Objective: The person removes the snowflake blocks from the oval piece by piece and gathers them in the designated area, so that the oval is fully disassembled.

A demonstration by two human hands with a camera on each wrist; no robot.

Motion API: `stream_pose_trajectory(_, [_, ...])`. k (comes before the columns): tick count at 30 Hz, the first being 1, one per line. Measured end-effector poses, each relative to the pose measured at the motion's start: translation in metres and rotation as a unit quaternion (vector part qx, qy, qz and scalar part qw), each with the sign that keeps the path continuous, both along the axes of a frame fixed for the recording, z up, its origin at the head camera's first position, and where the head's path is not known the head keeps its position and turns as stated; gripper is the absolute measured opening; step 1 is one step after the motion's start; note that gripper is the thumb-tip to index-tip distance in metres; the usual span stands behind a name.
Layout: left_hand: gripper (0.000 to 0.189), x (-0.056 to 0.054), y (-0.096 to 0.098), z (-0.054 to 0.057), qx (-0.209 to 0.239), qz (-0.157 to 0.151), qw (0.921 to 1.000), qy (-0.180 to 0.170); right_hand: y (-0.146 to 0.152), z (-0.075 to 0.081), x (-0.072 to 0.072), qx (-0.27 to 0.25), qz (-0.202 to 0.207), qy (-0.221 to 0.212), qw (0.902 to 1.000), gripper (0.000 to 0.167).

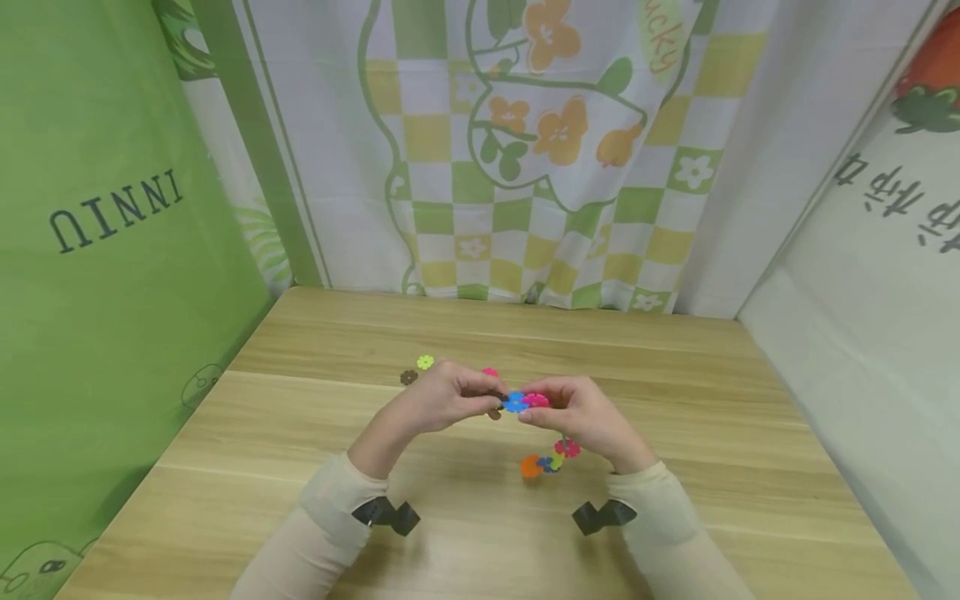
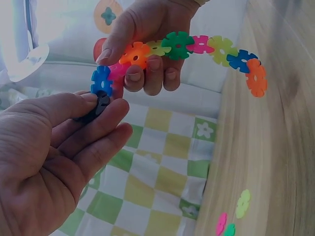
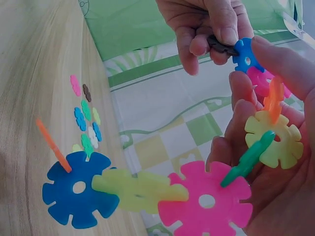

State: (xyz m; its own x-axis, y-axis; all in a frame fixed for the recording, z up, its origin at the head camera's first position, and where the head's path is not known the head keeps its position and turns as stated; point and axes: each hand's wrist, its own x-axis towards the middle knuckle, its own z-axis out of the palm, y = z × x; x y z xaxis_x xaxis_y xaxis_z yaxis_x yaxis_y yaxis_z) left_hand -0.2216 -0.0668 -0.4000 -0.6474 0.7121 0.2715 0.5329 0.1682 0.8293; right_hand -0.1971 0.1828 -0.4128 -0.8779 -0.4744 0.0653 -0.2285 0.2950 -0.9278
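Above the table (image 1: 465, 525), I have the left hand (image 1: 426, 407) pinching a dark disc (image 2: 102, 102) against the disc chain (image 2: 178, 45) gripped by the right hand (image 1: 588, 414), where twisting could separate them, seating being hard to judge.

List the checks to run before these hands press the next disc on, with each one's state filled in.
1. Left hand pinching the black disc: ok.
2. Right hand holding the chain near the blue disc: ok.
3. Black disc meeting the blue disc's edge: ok.
4. Black disc fully slotted into it: cannot tell; fingers cover part of the joint.
5. Chain linked through to the orange end disc: ok.
6. Spare discs lying on the table: ok, several colours.
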Motion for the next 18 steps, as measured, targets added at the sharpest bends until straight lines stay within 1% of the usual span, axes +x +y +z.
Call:
stream_pose_trajectory(11, [0.011, 0.0017, 0.0008, 0.0002, 0.002, 0.004, 1.0, -0.007, 0.0021, -0.0014, 0.0006, 0.005, 0.0, 0.0, 1.0, 0.032])
stream_pose_trajectory(18, [0.01, 0.0026, 0.0004, 0.0009, 0.006, 0.0, 1.0, -0.006, 0.0032, -0.002, 0.0004, -0.005, 0.004, 0.0, 1.0, 0.034])
